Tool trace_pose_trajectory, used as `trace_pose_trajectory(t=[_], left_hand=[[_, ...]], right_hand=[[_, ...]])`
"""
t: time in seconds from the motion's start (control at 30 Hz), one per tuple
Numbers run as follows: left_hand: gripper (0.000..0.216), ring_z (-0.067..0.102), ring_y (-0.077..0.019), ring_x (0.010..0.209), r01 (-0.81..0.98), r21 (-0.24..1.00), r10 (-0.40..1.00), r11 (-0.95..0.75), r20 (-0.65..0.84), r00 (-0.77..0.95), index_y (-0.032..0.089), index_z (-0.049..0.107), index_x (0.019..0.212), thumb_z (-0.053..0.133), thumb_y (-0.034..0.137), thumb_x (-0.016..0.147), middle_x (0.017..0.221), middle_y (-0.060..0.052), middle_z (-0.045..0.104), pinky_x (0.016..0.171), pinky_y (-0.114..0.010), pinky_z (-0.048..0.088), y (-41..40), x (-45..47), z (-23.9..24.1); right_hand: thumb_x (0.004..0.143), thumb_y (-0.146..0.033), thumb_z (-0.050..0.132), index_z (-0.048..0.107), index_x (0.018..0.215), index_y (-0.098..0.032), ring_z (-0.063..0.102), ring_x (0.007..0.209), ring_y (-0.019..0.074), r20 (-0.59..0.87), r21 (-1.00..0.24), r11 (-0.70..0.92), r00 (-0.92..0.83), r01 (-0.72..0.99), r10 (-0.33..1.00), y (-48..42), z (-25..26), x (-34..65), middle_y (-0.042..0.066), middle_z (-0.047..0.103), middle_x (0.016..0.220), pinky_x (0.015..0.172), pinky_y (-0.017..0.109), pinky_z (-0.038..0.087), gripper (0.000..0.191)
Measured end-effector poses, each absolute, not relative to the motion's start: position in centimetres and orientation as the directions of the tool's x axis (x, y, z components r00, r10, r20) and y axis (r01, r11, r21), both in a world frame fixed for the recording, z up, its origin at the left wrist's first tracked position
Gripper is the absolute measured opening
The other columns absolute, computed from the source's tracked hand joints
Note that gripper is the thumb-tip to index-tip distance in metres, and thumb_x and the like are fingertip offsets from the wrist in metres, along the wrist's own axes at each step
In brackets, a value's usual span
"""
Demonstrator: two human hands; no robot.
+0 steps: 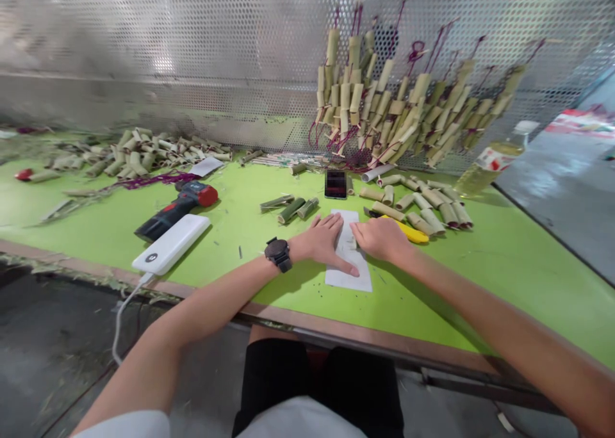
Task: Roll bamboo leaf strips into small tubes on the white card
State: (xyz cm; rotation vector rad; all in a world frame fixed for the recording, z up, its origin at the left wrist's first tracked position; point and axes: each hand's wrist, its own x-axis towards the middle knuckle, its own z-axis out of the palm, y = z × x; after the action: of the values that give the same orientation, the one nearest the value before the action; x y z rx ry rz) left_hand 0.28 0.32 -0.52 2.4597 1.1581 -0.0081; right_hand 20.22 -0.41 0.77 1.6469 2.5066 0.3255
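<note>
On green counter [283,291]: white paper sheet [350,282], thin, rectangular, lying flat. Left hand [327,241] spread over sheet's left side, thumb angled across lower part. Right hand [379,238] curled at sheet's right edge; cannot tell whether fingers pinch anything. For steady work: press left palm evenly, keep sheet square, avoid creasing; keep crumbs [321,291] beside sheet from getting underneath. Right of sheet: smooth yellow tool [410,231]; pale bamboo tubes [432,198], cylindrical. Left of sheet's far end: greener bamboo pieces [291,211], rounded.
</note>
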Motion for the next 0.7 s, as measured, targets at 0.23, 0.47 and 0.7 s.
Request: trace_pose_trajectory(t=[0.23,0.47,0.7], left_hand=[[0.158,-0.002,-0.0379,0.163,0.736,0.359,0.734,-0.573,-0.174,0.656,0.009,-0.002,0.169,0.050,0.109,0.058,0.174,-0.017,-0.002,0.131,-0.053,-0.004,0.3,0.3,-0.5],[0.152,-0.002,-0.0377,0.163,0.732,0.349,0.729,-0.585,-0.168,0.663,0.007,0.007,0.169,0.051,0.106,0.061,0.174,-0.018,0.000,0.131,-0.052,-0.004,0.2,0.3,-0.4],[0.155,-0.002,-0.0384,0.163,0.739,0.355,0.734,-0.573,-0.177,0.655,0.009,0.002,0.169,0.051,0.107,0.059,0.174,-0.017,-0.002,0.131,-0.052,-0.003,0.3,0.3,-0.5]], right_hand=[[0.108,-0.035,0.020,0.083,0.099,-0.014,0.073,0.084,0.0301,0.124,0.263,0.259,-0.299,0.929,0.946,3.0,0.8,19.7,0.019,0.080,0.093,0.064,0.035,0.038,0.067],[0.109,-0.037,0.021,0.081,0.093,-0.015,0.068,0.070,0.0220,0.092,0.160,0.447,-0.464,0.880,0.881,-1.5,0.3,18.5,0.014,0.079,0.086,0.060,0.033,0.031,0.066],[0.108,-0.038,0.021,0.083,0.097,-0.014,0.072,0.079,0.0267,0.065,0.242,0.318,-0.342,0.917,0.937,-0.2,1.1,19.7,0.018,0.079,0.089,0.063,0.033,0.035,0.068]])
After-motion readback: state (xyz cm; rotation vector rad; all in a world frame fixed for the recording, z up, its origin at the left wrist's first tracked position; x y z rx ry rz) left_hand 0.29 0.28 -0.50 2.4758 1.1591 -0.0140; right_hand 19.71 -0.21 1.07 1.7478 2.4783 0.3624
